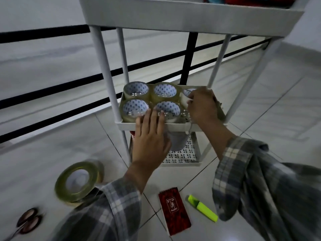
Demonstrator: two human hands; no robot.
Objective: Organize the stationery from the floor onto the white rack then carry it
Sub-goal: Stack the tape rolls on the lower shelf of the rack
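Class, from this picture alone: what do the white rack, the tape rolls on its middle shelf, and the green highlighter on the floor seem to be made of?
White rack: probably painted metal or plastic; smooth matte white trays, thin round posts, perforated shelf base.
Tape rolls: clear, glossy yellowish plastic film wound on printed cores, likely cardboard.
Green highlighter: plastic, judging by its bright, smooth, moulded body.

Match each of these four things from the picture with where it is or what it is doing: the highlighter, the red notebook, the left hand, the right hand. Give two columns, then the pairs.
Column 1:
1. highlighter
2. red notebook
3. left hand
4. right hand

Column 2:
A. reaches into the right end of the middle shelf
B. lies on the floor, right of the notebook
C. rests at the front rim of the middle shelf, by the tape rolls
D. lies on the floor between the two sleeves

Pairs: 1-B, 2-D, 3-C, 4-A
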